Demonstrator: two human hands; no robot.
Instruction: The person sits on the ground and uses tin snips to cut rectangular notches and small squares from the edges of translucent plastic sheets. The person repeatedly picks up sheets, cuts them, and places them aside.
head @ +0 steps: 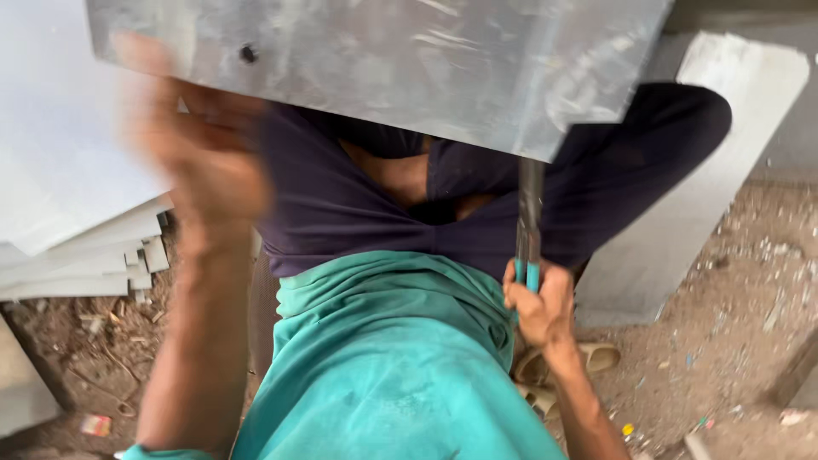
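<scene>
A seated person in a teal shirt and dark trousers works over a flat grey galvanised metal sheet, which spans the far part of the scene above the knees, a small dark hole near its left edge. The right hand is closed around the teal-sleeved handles of a pair of metal pliers, whose dark shaft rises to meet the sheet's near right edge; the tip is blurred where it meets the metal. The left hand is raised just under the sheet's left side, smeared by motion, so whether it is open or gripping the sheet cannot be told. A stack of pale flat sheets lies at the left on the dirt ground. A long pale slab rests on the right. Beige sandals sit near the right wrist.
</scene>
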